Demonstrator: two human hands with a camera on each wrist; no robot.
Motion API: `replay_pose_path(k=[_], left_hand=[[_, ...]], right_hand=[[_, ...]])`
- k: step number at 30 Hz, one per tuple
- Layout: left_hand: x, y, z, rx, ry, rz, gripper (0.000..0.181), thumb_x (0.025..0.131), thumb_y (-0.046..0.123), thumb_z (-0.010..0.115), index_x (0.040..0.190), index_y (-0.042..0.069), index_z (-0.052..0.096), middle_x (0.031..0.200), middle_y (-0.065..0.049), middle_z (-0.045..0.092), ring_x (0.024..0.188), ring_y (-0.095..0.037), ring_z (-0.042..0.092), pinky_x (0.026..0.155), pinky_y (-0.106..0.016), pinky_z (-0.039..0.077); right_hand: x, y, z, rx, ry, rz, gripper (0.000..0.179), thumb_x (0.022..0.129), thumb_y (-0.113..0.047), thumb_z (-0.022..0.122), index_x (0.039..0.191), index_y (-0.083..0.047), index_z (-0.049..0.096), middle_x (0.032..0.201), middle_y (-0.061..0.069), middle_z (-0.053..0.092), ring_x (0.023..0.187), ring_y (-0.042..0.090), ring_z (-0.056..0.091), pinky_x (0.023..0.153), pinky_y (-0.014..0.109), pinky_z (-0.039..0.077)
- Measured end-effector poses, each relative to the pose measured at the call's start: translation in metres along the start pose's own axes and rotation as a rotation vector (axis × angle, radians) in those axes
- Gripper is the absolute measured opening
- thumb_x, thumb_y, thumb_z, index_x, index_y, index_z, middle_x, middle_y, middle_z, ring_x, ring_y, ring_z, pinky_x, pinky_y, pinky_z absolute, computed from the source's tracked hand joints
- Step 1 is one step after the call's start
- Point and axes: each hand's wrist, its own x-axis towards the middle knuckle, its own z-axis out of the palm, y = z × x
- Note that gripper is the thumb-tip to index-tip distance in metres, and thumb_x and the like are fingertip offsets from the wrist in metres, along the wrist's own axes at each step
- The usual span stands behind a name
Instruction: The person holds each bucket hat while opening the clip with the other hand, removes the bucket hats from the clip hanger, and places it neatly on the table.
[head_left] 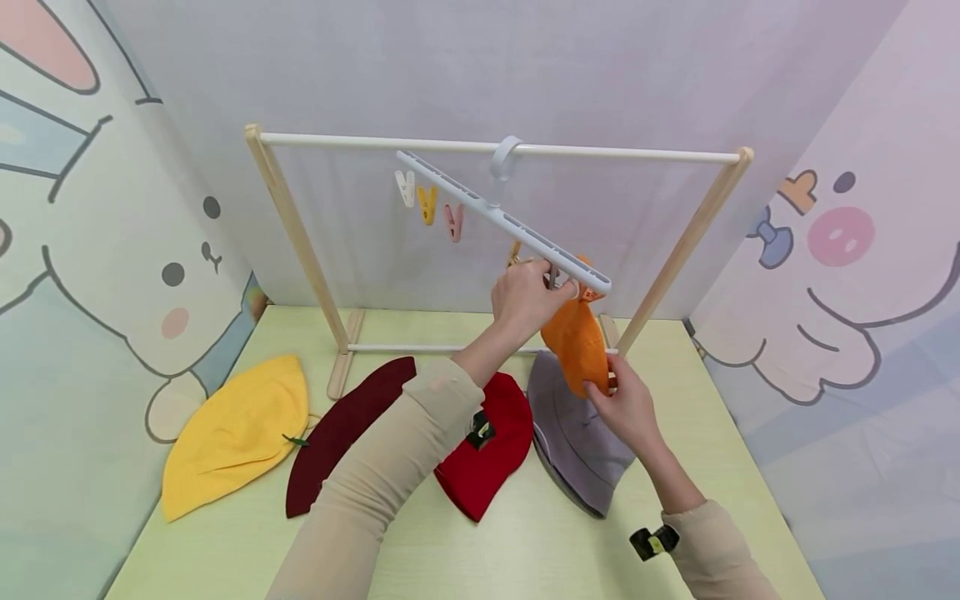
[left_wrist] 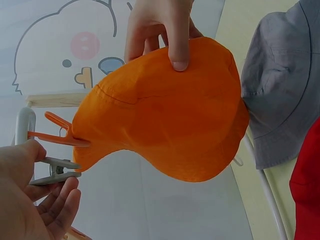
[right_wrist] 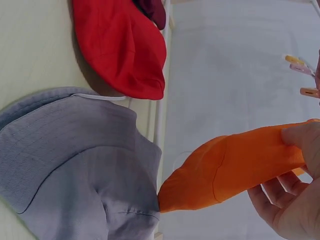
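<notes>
An orange bucket hat (head_left: 576, 337) hangs from one end of a pale blue clip hanger (head_left: 480, 204). One edge of it sits in an orange clothespin (left_wrist: 56, 136). My left hand (head_left: 522, 298) pinches a grey clothespin (left_wrist: 59, 167) just under the hanger bar. That clothespin's tip is at the hat's edge; whether it bites the cloth I cannot tell. Lower down, my right hand (head_left: 630, 408) grips the hat's other side between thumb and fingers, also seen in the right wrist view, where the hat (right_wrist: 225, 167) spreads out sideways.
The hanger hooks over the white rod (head_left: 360, 143) of a wooden-legged rack. White, yellow and pink clothespins (head_left: 453, 222) dangle at its far end. On the table lie a yellow hat (head_left: 240, 425), a maroon hat (head_left: 348, 437), a red hat (head_left: 498, 450) and a grey hat (head_left: 577, 437).
</notes>
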Motion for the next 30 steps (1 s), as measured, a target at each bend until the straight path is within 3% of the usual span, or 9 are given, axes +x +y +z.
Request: replay_pose_path(k=[9,18,23,30], left_hand=[[0.0,0.0,0.0,0.003,-0.001,0.001,0.028,0.083,0.042,0.059,0.069,0.019,0.056,0.061,0.005,0.051,0.053,-0.011,0.046,0.045,-0.022,0.033],[-0.001,-0.001,0.0,0.006,0.008,0.01,0.029,0.083,0.045,0.059,0.07,0.019,0.055,0.063,0.005,0.05,0.053,-0.012,0.045,0.045,-0.023,0.032],[-0.002,-0.001,0.0,0.008,0.008,0.007,0.031,0.083,0.047,0.058,0.07,0.019,0.055,0.065,0.005,0.051,0.053,-0.012,0.046,0.044,-0.022,0.033],[-0.002,-0.002,0.0,0.007,0.006,0.008,0.031,0.083,0.047,0.058,0.071,0.019,0.056,0.065,0.005,0.052,0.054,-0.011,0.047,0.045,-0.022,0.034]], right_hand=[[0.001,0.0,0.002,-0.027,0.05,-0.006,0.027,0.077,-0.008,0.07,0.1,-0.003,0.058,0.088,0.012,0.061,0.068,0.023,0.06,0.055,0.024,0.048],[0.004,0.003,0.0,-0.06,0.135,-0.019,0.019,0.078,-0.006,0.068,0.095,-0.003,0.06,0.081,0.013,0.064,0.064,0.024,0.059,0.055,0.029,0.047],[0.009,0.004,-0.005,-0.086,0.176,-0.026,0.011,0.079,-0.005,0.066,0.087,-0.004,0.059,0.071,0.01,0.058,0.058,0.021,0.049,0.051,0.028,0.041],[0.018,0.002,-0.012,-0.103,0.228,-0.049,0.01,0.077,-0.001,0.064,0.086,-0.003,0.061,0.07,0.011,0.058,0.059,0.021,0.047,0.054,0.031,0.039]])
